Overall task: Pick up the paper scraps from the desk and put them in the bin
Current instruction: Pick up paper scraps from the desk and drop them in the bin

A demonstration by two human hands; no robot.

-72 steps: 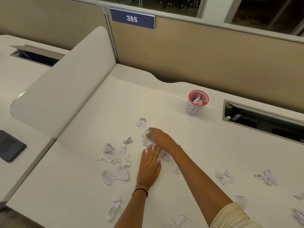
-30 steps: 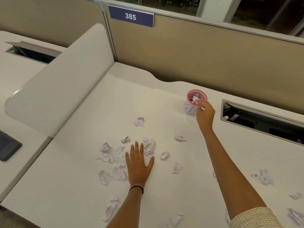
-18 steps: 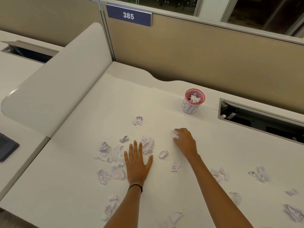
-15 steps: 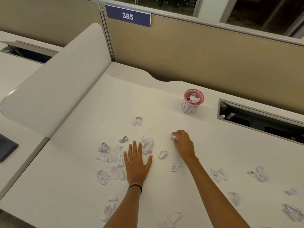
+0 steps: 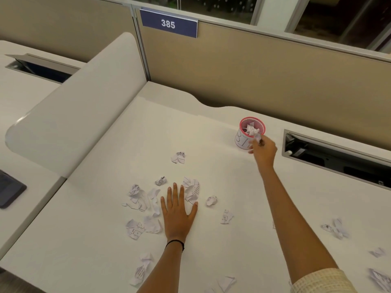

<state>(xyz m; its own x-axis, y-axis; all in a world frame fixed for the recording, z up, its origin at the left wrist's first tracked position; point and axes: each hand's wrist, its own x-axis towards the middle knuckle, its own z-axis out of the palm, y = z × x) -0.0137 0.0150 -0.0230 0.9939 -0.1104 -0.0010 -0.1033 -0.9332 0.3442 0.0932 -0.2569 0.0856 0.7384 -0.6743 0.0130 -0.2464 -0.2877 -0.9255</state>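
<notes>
the held scrap (image 5: pixel 257 137), a small crumpled ball of printed paper, is pinched in the fingertips of your right hand (image 5: pixel 263 150) at the near lip of the bin (image 5: pixel 242 142) and is not yet released; whether it hangs over the opening or just short of it cannot be told. the bin, a small white cup with a pink rim, stands upright toward the back of the desk (image 5: pixel 148 132) and already holds several crumpled pieces, so part of the job is done. your left hand (image 5: pixel 177 214) lies flat on the desk, fingers straight and spread, holding nothing, with the large printed scrap (image 5: pixel 193 188) just beside its index finger. most of the work appears to be left: a loose cluster (image 5: pixel 138 200) lies just left of that hand, a small ball (image 5: pixel 160 181) and a farther piece (image 5: pixel 178 157) lie beyond its fingertips, a white wad (image 5: pixel 211 200) and a flat slip (image 5: pixel 226 217) sit between your arms, a front-edge pile (image 5: pixel 141 269) lies beside your left forearm, and a right-hand group (image 5: pixel 336 228) lies well apart, beyond your right forearm. further out stand the curved side divider (image 5: pixel 69 115), the numbered sign (image 5: pixel 168 24) reading 385 on the tan partition, and the open cable slot (image 5: pixel 338 157) to the right of the bin.
</notes>
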